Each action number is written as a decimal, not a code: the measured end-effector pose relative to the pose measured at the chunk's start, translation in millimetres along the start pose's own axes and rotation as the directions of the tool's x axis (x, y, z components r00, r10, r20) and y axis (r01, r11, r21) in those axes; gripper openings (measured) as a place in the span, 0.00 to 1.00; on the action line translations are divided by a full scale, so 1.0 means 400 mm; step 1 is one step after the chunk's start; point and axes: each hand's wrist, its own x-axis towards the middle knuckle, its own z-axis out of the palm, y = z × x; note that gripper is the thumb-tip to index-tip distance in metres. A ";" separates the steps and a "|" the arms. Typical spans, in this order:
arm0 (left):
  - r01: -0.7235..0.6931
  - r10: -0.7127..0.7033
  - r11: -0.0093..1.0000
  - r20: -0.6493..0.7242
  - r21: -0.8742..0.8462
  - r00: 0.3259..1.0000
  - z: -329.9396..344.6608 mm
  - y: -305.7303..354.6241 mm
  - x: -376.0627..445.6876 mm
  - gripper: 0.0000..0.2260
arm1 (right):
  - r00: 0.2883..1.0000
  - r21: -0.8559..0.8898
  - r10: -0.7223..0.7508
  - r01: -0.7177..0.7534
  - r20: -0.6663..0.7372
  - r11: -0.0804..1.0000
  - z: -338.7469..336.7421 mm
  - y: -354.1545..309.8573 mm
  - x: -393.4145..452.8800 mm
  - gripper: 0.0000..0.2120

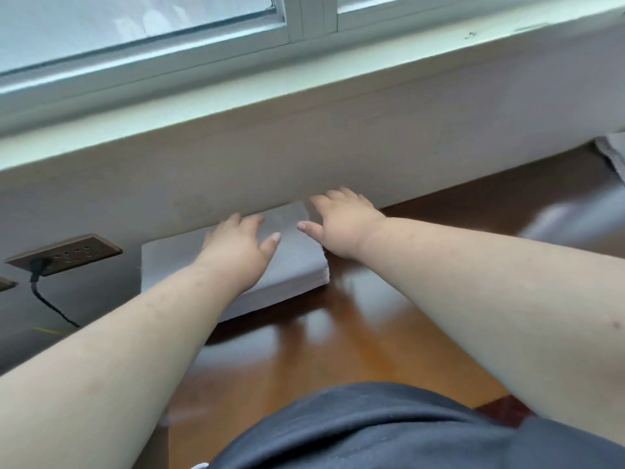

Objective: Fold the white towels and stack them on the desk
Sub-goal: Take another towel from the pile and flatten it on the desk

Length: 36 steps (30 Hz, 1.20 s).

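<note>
- Two hands are out over the stack of folded white towels (291, 262), which sits on the brown desk (355, 333) pushed close to the wall under the window sill (304, 96).
- The left hand (236, 252) lies on top of the stack, fingers spread and fairly straight, pinching nothing. The right hand (341, 225) is at the stack's far right corner, fingers loose and apart; whether it touches the cloth or only hovers beside it, I cannot tell.
- Risk one: the stack's layered right edge looks slightly stepped. A sideways push from the right hand, with the left pressing down, could shear the upper layers and skew the pile.
- Risk two: the desk is glossy, so the whole stack may slide toward the wall socket (64, 253) and its black cable (50, 302) if pressed at an angle.
- Risk three: more white cloth (612, 154) lies at the far right edge, well apart from the stack; reaching for it could drag a forearm across the pile and spoil the top fold.
</note>
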 end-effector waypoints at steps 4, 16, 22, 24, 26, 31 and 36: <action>-0.137 0.137 0.990 0.036 -0.021 0.990 -0.094 0.139 -0.038 0.27 | 0.992 -0.051 0.124 -0.124 -0.011 0.991 -0.129 0.139 -0.113 0.33; -0.529 0.520 0.848 -0.140 -0.031 0.842 -0.396 0.658 -0.155 0.28 | 0.896 -0.052 0.396 -0.414 -0.202 0.909 -0.577 0.502 -0.549 0.31; -0.597 0.571 0.802 -0.249 -0.035 0.782 -0.486 0.950 -0.289 0.26 | 0.811 0.085 0.484 -0.485 -0.328 0.871 -0.770 0.638 -0.824 0.32; -0.617 0.584 0.785 -0.271 -0.053 0.766 -0.489 1.044 -0.341 0.26 | 0.788 0.125 0.502 -0.493 -0.357 0.861 -0.801 0.688 -0.923 0.33; -0.631 0.593 0.773 -0.283 -0.058 0.753 -0.483 1.136 -0.389 0.26 | 0.763 0.140 0.522 -0.511 -0.380 0.848 -0.813 0.742 -1.019 0.34; -0.672 0.625 0.738 -0.321 -0.051 0.711 -0.429 1.349 -0.503 0.27 | 0.720 0.161 0.564 -0.550 -0.405 0.819 -0.798 0.879 -1.234 0.36; -0.733 0.673 0.676 -0.343 -0.074 0.655 -0.348 1.519 -0.585 0.27 | 0.679 0.188 0.608 -0.589 -0.411 0.786 -0.777 1.004 -1.389 0.36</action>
